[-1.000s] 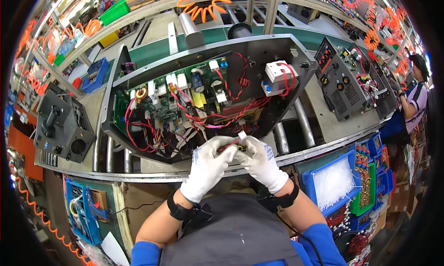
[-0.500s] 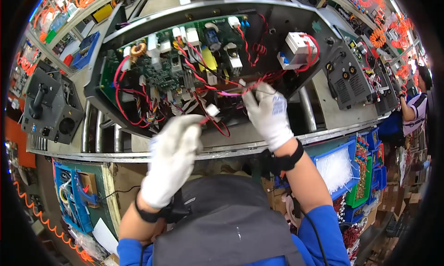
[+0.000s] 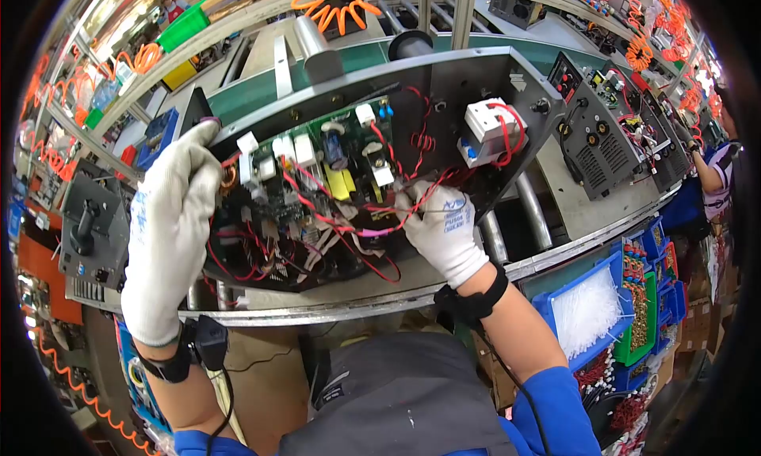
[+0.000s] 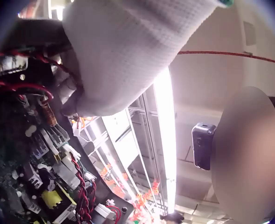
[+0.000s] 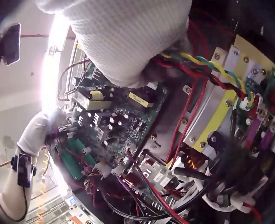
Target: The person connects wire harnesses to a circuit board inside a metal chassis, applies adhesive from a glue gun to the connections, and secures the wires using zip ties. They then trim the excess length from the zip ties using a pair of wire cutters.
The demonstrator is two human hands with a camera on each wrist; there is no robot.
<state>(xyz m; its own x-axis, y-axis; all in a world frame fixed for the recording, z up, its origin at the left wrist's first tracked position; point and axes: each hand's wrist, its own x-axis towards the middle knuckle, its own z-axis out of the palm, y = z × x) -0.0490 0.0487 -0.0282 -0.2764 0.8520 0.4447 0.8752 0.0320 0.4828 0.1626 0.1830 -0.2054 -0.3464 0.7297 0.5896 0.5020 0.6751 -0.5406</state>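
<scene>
My gloved left hand [image 3: 174, 226] is at the left end of an open metal casing [image 3: 476, 66], its curled fingers gripping the casing's edge by the upper left corner. The green circuit board [image 3: 317, 131] stands inside, crowded with white connectors, a copper coil and red wires. At the board's lower right, my gloved right hand [image 3: 440, 226] reaches in among the wires. Its bent fingers hold a twisted wire bundle [image 5: 212, 67] with yellow, green and red strands; the fingertips are partly hidden in shadow. A red twisted wire [image 3: 424, 202] crosses over this hand in the head view.
The casing sits on a roller conveyor [image 3: 533, 210]. Similar grey units [image 3: 594, 131] stand to the right, another unit [image 3: 93, 226] to the left. Bins with white plastic strips [image 3: 587, 313] and small parts lie at front right. Orange coiled hoses [image 3: 337, 12] hang overhead.
Both hands were together at a white connector on wires before the casing. They parted; the left moved up to the casing's left end, the right moved in to the wires beside the board.
</scene>
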